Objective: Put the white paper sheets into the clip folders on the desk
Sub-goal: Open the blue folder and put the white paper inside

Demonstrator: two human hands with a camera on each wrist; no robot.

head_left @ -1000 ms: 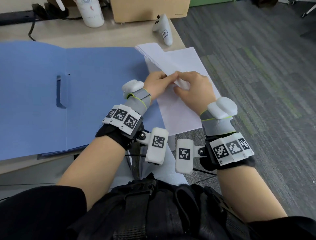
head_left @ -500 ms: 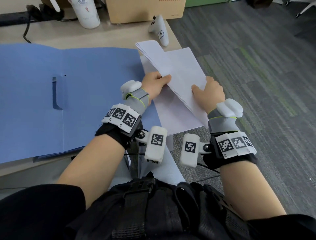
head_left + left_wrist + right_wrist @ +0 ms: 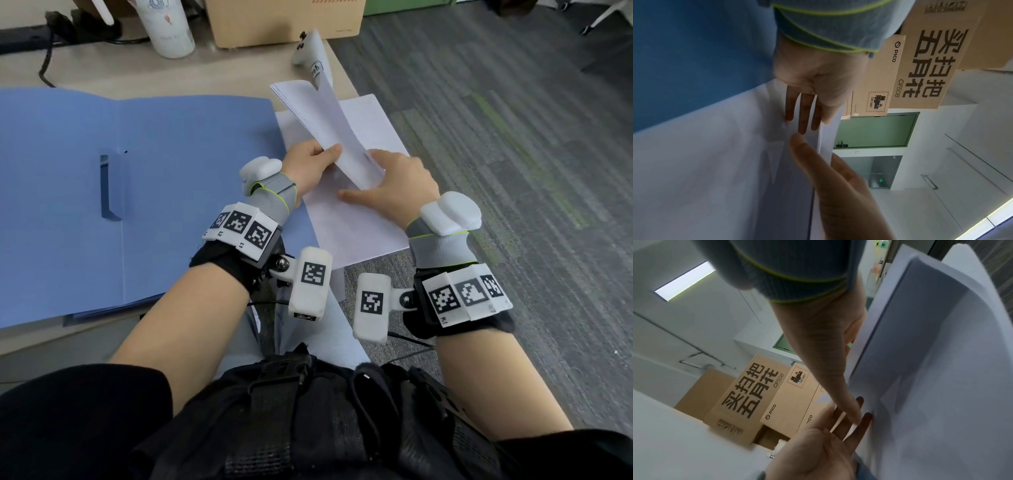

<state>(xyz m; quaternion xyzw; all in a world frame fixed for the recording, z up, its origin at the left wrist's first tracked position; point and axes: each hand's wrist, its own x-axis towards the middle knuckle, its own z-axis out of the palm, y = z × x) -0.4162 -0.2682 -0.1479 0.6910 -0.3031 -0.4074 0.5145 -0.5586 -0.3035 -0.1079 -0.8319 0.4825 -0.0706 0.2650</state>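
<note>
A stack of white paper sheets (image 3: 318,116) is lifted and tilted on its long edge above the desk's right end. My left hand (image 3: 322,157) pinches its near end, thumb on top and straight fingers (image 3: 803,113) underneath. My right hand (image 3: 368,174) holds the same end from the right, its thumb (image 3: 346,196) stretched out below the stack and its fingers hidden behind the paper. More white paper (image 3: 352,233) lies flat under both hands and overhangs the desk edge. The blue clip folder (image 3: 171,205) lies open to the left, its clip (image 3: 106,186) near the middle fold.
A white controller (image 3: 310,51) lies just behind the stack. A cardboard box (image 3: 284,20), a white bottle (image 3: 168,27) and a black cable (image 3: 44,68) stand along the back. The desk ends right of the paper, with grey carpet (image 3: 513,171) beyond.
The stack has come up off the flat paper and tilted steeper onto its edge. My right hand moved from the stack's lower edge closer to my left hand.
</note>
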